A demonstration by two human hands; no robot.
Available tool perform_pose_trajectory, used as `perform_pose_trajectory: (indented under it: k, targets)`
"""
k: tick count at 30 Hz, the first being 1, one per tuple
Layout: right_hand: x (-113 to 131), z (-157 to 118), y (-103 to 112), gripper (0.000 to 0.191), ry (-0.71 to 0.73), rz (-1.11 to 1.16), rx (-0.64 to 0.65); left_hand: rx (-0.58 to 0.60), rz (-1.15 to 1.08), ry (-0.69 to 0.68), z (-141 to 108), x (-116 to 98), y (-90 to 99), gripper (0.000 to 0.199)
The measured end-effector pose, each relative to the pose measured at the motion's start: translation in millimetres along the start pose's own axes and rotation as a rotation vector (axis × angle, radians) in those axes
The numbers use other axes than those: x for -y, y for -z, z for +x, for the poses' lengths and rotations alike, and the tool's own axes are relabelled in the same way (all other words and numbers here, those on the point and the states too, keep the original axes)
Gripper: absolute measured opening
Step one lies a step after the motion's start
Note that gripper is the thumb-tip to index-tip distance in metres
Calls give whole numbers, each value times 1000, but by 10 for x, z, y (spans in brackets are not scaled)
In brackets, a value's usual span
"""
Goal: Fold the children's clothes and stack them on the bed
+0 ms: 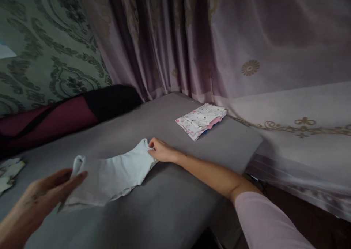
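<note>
No brand, label or writing can be read. The white cloth (117, 176) is held over the grey desk (153, 216), one end pinched between thumb and fingers of the left hand (52, 190), the other likewise by the right hand (161, 150). A folded printed stack (201, 119) is seen beyond.
</note>
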State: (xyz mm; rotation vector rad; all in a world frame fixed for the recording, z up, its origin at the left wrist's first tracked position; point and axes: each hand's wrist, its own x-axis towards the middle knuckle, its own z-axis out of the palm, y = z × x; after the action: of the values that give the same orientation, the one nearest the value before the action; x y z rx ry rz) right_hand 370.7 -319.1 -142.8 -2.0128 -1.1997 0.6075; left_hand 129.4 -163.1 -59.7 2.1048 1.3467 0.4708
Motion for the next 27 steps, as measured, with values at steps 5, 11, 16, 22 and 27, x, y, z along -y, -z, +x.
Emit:
perform_pose_trajectory:
  k: [5, 11, 16, 22, 27]
  targets:
    - [-253, -76, 547, 38, -127, 242, -42, 193, -346, 205, 98, -732, -57, 49]
    - [-561, -348, 1677, 28, -229, 328, -233, 481, -580, -30, 281, -1470, -734, 43]
    - [-793, -429, 2499, 28, -463, 224, -313, 535, -846, -132, 331, -2082, -1565, 29]
    - [-1118, -301, 3169, 50, -480, -308, -367, 548, -1027, -39, 245, -2574, -2378, 18]
    - [-1375, -107, 3320, 52, -435, -653, -363, 598, -1122, 87, 121, -2604, -2917, 21]
